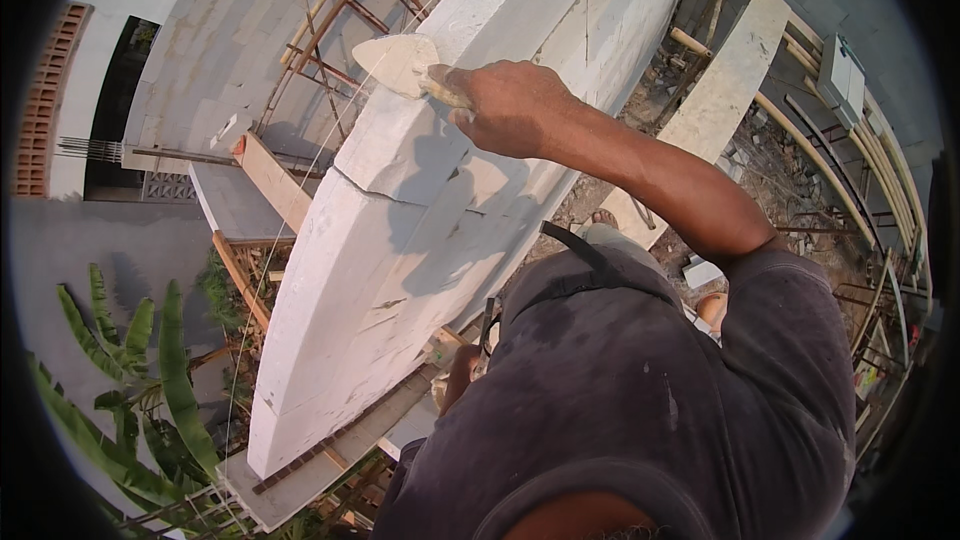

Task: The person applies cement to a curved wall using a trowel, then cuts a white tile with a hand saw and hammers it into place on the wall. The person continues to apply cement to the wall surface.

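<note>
My right hand (500, 105) is closed round the handle of a pointed trowel (398, 62). Its pale, mortar-smeared blade lies over the top edge of the white block wall (400, 230), near a joint between blocks. My arm's shadow falls on the wall face. Low beside my body, my left hand (459, 377) shows only in part, close to the wall's inner face. Its fingers are mostly hidden, so whatever it may hold I cannot make out. A thin string line (318, 155) runs along the outer side of the wall top.
A plank (735, 85) spans the right side above rubble, with bamboo poles (815, 145) and a white block (842, 80) beyond. Rusty scaffold frames (350, 10) stand past the wall. A timber board (277, 178) juts out at left, above banana leaves (175, 370).
</note>
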### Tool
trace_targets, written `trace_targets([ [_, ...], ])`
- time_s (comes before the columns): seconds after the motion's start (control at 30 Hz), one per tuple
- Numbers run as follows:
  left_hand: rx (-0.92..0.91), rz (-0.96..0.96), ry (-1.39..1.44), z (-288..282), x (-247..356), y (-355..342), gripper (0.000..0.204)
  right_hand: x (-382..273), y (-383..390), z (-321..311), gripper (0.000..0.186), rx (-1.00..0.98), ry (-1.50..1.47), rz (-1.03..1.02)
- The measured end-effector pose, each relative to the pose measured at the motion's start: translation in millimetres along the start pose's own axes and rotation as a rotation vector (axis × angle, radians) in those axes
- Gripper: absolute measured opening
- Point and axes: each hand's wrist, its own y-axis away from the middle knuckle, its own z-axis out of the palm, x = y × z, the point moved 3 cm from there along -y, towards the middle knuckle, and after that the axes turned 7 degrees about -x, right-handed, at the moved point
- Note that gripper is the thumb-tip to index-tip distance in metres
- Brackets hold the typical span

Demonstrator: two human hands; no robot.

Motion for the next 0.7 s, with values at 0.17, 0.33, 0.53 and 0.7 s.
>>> trace_targets([
  [0.17,0.004,-0.001,-0.007,-15.3,11.2,-3.4,0.050,22.4,-1.0,-28.7,0.052,0.106,-0.209,0.117],
  [0.33,-0.001,-0.005,-0.003,-13.9,24.1,-7.4,0.050,-3.8,-1.2,-16.4,0.040,-0.135,-0.068,-0.114],
  [0.53,-0.008,0.009,-0.011,-15.0,35.6,-15.2,0.050,-1.5,-5.4,3.3,0.041,0.017,0.068,-0.043],
  [0.7,-0.016,0.000,0.011,-0.4,31.2,-6.6,0.050,16.1,-18.8,-34.0,0.050,0.007,-0.196,0.012],
])
